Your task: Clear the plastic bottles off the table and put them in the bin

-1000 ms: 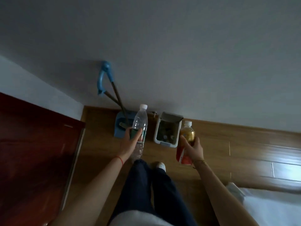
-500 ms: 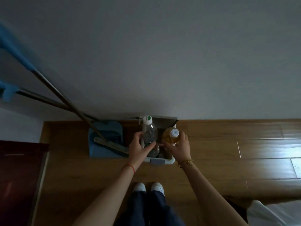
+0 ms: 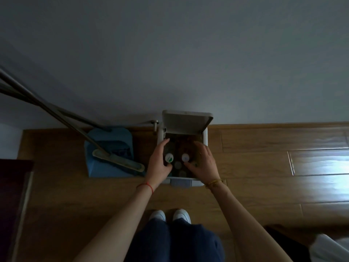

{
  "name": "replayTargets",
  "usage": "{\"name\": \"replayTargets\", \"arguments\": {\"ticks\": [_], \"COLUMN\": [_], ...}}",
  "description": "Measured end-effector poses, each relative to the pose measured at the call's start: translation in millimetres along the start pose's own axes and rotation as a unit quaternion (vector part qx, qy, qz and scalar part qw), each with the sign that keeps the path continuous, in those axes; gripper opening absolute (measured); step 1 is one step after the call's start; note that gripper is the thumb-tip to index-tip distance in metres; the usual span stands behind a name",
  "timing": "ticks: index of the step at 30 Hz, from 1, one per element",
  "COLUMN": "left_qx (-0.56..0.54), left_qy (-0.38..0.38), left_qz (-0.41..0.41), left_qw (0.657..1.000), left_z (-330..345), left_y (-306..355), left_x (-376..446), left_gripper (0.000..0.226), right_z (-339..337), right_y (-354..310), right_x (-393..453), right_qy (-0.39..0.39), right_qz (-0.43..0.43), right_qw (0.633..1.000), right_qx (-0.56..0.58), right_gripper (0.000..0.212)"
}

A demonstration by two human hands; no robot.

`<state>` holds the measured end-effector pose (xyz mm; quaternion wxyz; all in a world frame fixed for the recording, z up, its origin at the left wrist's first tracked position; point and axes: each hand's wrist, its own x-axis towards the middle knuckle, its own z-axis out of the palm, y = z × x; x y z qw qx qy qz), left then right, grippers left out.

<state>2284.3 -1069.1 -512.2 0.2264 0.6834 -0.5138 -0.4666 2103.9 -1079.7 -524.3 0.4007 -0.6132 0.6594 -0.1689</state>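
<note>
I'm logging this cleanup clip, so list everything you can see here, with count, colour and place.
bin: one, white, lid up, on the floor against the wall
bottles: two, upright in the bin, white caps, left bottle, right bottle
other contents of the bin: too dark to tell
dustpan: one, blue, left of the bin
broom: one, pale head resting in the dustpan, handle leaning up left
floor: wooden, brown
wall: grey
hands: left hand and right hand, fingers loose around the bottles
shoes: two, white
</note>
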Motion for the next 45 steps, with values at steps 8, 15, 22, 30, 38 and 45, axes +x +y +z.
{"name": "replayTargets", "arguments": {"ticks": [8, 15, 22, 30, 38, 45], "left_qx": [-0.010, 0.096, 0.135, 0.259, 0.308, 0.313], "left_qy": [0.108, 0.095, 0.086, 0.012, 0.011, -0.079], "left_qz": [0.036, 0.115, 0.121, 0.083, 0.103, 0.032], "left_qw": [0.993, 0.984, 0.980, 0.962, 0.946, 0.946], "left_z": [-24.2, -59.6, -59.0, -15.9, 3.1, -6.5], "left_y": [38.4, 97.9, 87.1, 0.4, -49.8, -24.6], "left_x": [-22.6, 15.1, -22.6, -62.2, -59.3, -70.7], "left_gripper": [0.055, 0.067, 0.034, 0.041, 0.046, 0.057], "right_z": [-43.6, -86.5, -80.6, -21.3, 26.1, 5.3], "right_y": [-38.1, -94.0, -81.2, -7.0, 33.0, 7.1], "right_x": [-9.2, 37.4, 0.0, -48.5, -51.4, -59.8], "right_qy": [0.187, 0.129, 0.080, 0.010, 0.033, -0.051], "right_qz": [-0.008, -0.101, -0.087, -0.072, -0.075, -0.018], "right_qw": [0.982, 0.986, 0.991, 0.989, 0.967, 0.964], "right_qx": [0.026, -0.040, -0.065, -0.130, -0.240, -0.261], "right_gripper": [0.038, 0.041, 0.025, 0.033, 0.044, 0.049]}}
